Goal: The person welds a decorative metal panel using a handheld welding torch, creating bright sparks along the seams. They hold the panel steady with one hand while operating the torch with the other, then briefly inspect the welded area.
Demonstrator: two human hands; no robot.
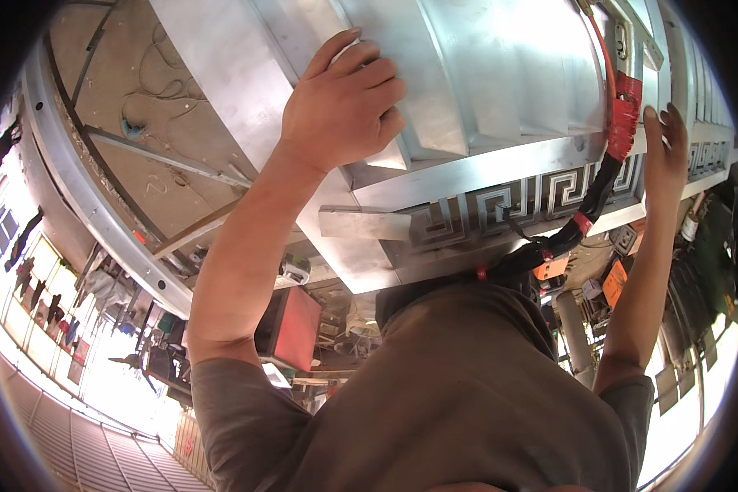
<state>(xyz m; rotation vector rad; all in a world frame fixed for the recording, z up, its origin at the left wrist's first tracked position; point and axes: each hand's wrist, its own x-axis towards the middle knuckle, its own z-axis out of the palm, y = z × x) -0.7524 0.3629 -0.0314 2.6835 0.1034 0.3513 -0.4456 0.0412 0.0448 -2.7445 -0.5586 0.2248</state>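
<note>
A large silver metal panel [369, 197] with slanted slats and a fretwork strip lies in front of me. Over its left slats my left hand [344, 107] is closed, its fingers curled and the thumb drawn in; whatever lies under the fingertips is hidden. At the right, my right hand [666, 152] is open, with its fingers stretched upward, near the panel's edge. Just left of that hand runs a red-taped handle [626, 119] on a thick black cable [603, 184], which reaches back toward my waist. A short flat metal bar [365, 223] sits at the panel's near left corner.
A long curved metal beam [111, 217] and thin bars stand at the left over a floor with loose wire [160, 90]. A red box [295, 328] and a tape measure [295, 269] are below the panel. Orange pieces [615, 283] and clutter lie at the right.
</note>
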